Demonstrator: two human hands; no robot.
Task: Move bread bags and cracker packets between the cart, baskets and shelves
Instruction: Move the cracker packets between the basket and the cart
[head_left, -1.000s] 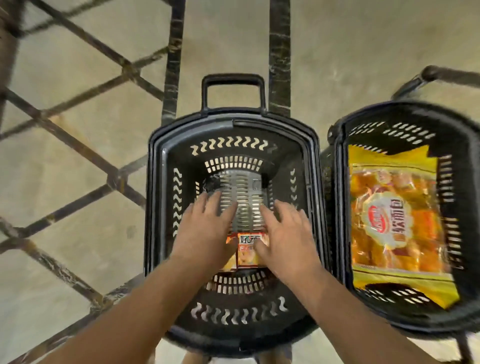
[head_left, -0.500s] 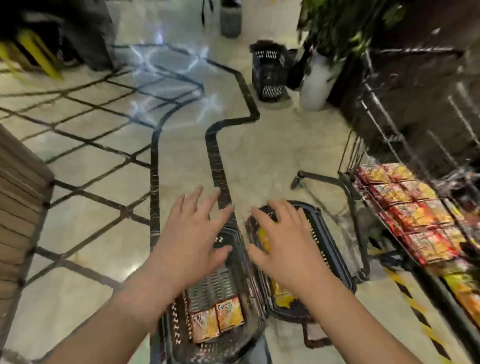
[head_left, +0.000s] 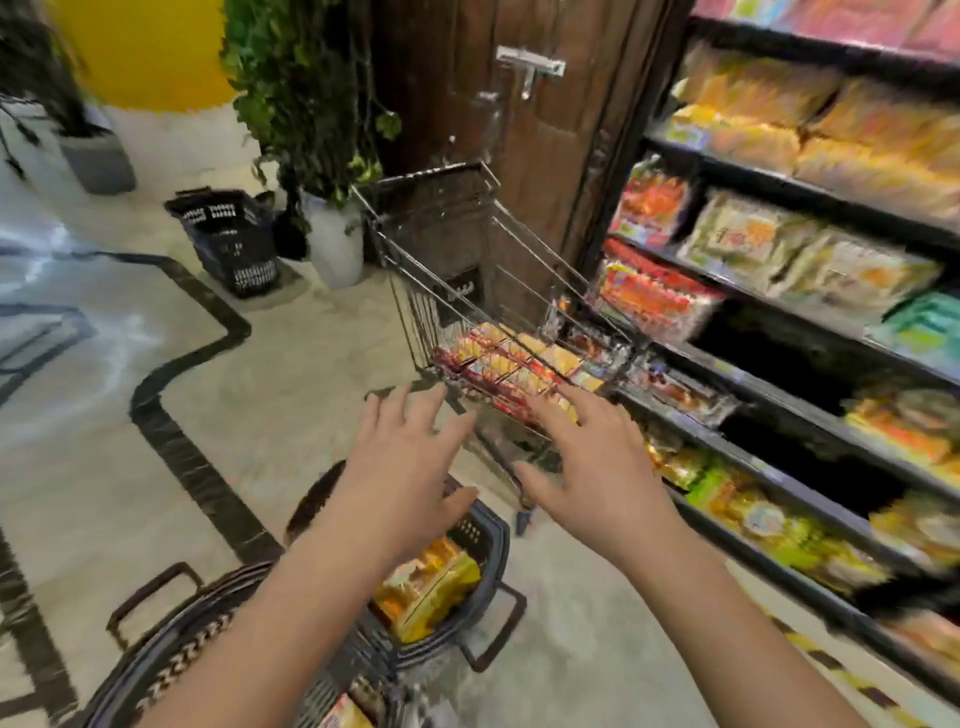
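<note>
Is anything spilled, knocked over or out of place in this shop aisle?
Nothing stands out. The cracker packets lie inside the cart, a bread bag sits in the basket on the floor, and the shelves hold their goods. No packet lies on the floor. Blur hides fine detail.

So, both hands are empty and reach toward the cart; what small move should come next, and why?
Probably lower the right hand into the cart onto the cracker packets: both it and the left hand are open and empty, and the packets lie just beyond it.
</note>
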